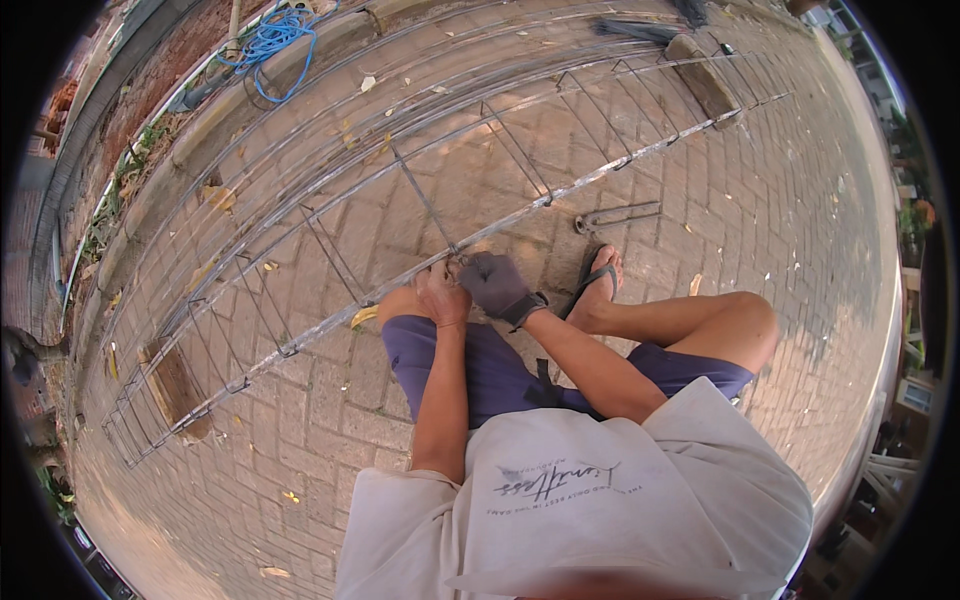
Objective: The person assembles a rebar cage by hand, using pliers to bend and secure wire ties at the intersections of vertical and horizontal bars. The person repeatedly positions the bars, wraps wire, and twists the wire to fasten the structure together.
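A long steel rebar cage [590, 177], made of straight bars with thin cross stirrups, runs slantwise in front of me. My left hand [442, 296], bare, is at the near bar beside a stirrup joint, its fingers bent and pressed together. Right beside it, my right hand [497, 284] in a dark glove is closed in a fist at the same joint. What lies between the fingers of either hand is hidden. Pincers [622, 214] with long handles lie on the paving to the right of my hands, near my sandalled foot.
Wooden blocks prop the cage, one at the left end [174, 395] and one at the right end [703, 82]. Further loose bars lie beyond it. A blue hose or rope coil [275, 38] rests by the kerb [205, 145] at the far left. Brick paving [330, 440] spreads around me.
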### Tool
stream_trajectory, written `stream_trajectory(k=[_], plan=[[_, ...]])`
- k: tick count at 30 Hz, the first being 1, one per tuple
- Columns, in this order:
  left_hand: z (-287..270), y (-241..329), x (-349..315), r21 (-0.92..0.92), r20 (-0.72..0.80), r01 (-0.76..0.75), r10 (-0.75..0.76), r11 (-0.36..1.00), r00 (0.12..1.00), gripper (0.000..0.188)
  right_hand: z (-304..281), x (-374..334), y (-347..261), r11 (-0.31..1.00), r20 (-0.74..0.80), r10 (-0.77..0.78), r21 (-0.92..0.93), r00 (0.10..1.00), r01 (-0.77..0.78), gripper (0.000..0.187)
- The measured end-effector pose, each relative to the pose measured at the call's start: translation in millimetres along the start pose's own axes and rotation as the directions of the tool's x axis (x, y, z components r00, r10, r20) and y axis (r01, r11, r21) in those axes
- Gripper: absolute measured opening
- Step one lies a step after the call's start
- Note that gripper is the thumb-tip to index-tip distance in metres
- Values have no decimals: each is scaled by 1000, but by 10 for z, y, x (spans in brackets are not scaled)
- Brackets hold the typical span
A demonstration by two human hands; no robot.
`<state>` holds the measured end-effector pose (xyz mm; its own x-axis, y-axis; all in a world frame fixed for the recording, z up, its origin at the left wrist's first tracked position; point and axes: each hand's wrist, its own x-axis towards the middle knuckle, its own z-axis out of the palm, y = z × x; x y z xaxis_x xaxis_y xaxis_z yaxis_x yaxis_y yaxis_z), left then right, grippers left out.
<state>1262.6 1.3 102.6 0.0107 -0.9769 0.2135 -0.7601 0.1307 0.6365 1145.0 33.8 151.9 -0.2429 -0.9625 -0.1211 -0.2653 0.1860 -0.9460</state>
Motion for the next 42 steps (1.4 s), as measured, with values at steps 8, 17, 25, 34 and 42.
stream_trajectory(k=[8, 17, 25, 34, 42], plan=[[-326, 229, 111, -70, 396, 422, -363, 904, 843, 27, -87, 58, -135, 997, 68, 15, -77, 998, -10, 31], [-402, 92, 150, -352, 510, 450, -235, 821, 827, 22, -190, -80, -374, 942, 70, 139, -318, 988, -110, 34], [-505, 393, 343, -409, 743, 843, -409, 351, 530, 22, -159, -331, 23, 905, 72, 35, -425, 997, -1, 24], [-408, 350, 423, -253, 690, 786, -464, 564, 555, 29, 32, -426, 4, 868, 143, -65, -480, 988, 127, 24], [290, -326, -658, -517, 823, 691, -70, -506, 564, 50, 67, -411, -232, 782, 216, -41, -601, 976, 166, 34]])
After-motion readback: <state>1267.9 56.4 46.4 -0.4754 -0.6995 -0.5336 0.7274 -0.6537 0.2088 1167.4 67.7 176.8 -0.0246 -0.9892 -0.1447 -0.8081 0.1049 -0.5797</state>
